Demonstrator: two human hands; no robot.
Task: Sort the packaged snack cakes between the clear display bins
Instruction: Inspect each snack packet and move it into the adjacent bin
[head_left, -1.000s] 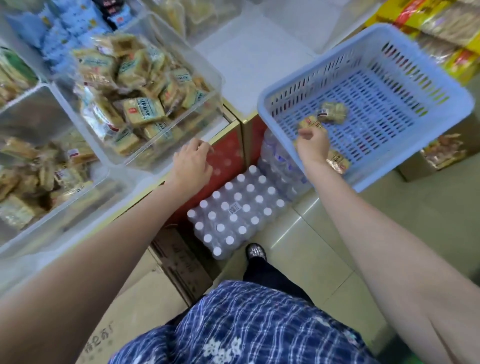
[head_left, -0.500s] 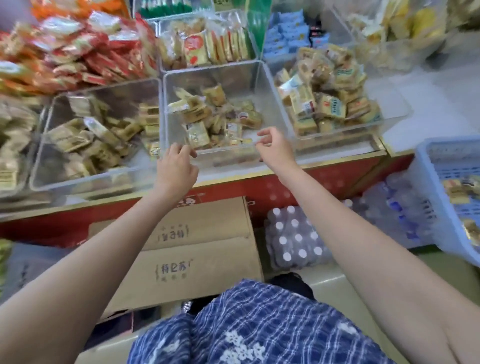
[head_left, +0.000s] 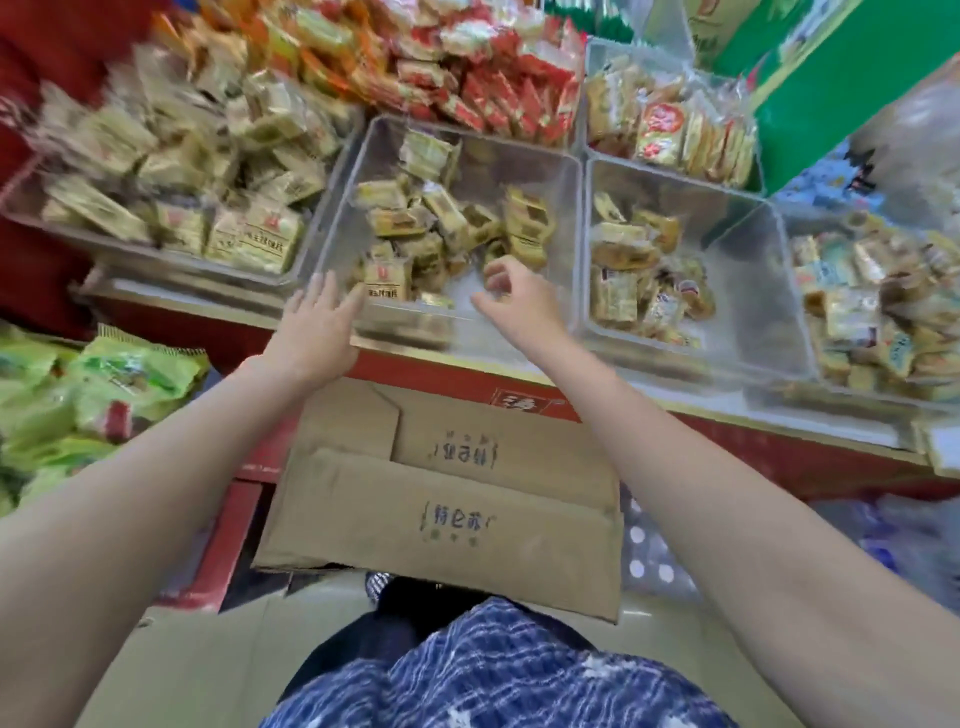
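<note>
The middle clear plastic display bin (head_left: 563, 171) is partly filled with yellow-wrapped snack cakes (head_left: 431, 228); fuller bins stand just beside it on both sides. The left hand (head_left: 317, 327) is spread flat against its front wall, holding nothing. The right hand (head_left: 519, 299) is loosely curled above its front rim, and it cannot be told if anything is pinched.

cardboard box (head_left: 441, 519) print "特色苏"; wrapper text unreadable.

Gold-wrapped snack cakes (head_left: 410, 228) heaped loosely in middle clear bin (head_left: 566, 218), half full
</note>
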